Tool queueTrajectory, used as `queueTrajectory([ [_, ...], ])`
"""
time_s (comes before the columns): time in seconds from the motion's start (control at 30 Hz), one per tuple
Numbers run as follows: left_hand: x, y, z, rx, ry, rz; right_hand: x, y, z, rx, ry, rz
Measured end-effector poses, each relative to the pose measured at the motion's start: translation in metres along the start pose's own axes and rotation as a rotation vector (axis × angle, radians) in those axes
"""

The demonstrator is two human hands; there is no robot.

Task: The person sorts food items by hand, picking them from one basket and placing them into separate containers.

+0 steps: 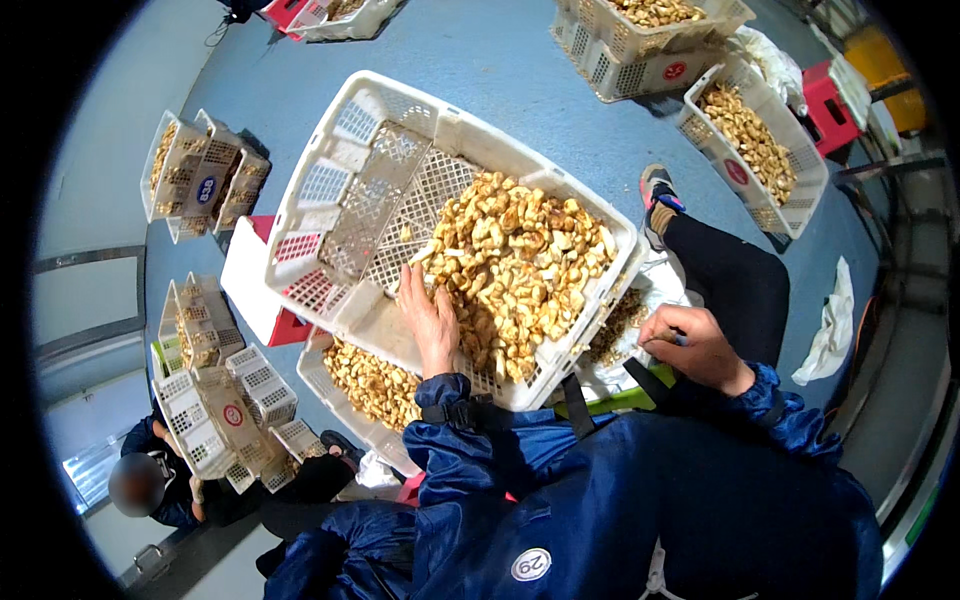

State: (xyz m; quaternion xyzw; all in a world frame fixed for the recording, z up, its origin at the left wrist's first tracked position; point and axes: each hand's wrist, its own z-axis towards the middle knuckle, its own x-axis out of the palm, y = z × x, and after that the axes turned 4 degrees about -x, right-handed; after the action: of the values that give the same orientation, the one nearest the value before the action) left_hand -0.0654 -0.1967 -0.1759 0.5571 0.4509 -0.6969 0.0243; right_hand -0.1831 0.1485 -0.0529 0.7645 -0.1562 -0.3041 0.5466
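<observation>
A large white plastic crate (350,300) tilts in front of me, with a heap of small tan mushrooms (530,250) filling its right side. My left hand (430,318) reaches over its near wall, fingers stretched out and touching the heap's left edge. To the right, outside the crate, my right hand (692,346) is closed around a small thin tool with a dark end; most of it is hidden in the fist. Under that hand lies white plastic sheeting (655,285) by a container of dark trimmings (617,330).
Another crate of mushrooms (365,385) stands below the large one, beside a red-and-white stool (255,280). Filled crates (755,150) stand at the right and stacked crates (215,400) at the left. A person (160,470) sits at the lower left.
</observation>
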Motion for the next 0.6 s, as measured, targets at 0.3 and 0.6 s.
queueTrajectory([
  [0.3, 0.045, 0.014, 0.052, -0.103, 0.019, 0.109, -0.02, -0.026, 0.021, 0.325, -0.015, 0.122],
  [0.6, 0.063, -0.018, 0.039, -0.264, 0.174, -0.077, -0.02, -0.03, 0.032, 0.36, 0.038, 0.176],
])
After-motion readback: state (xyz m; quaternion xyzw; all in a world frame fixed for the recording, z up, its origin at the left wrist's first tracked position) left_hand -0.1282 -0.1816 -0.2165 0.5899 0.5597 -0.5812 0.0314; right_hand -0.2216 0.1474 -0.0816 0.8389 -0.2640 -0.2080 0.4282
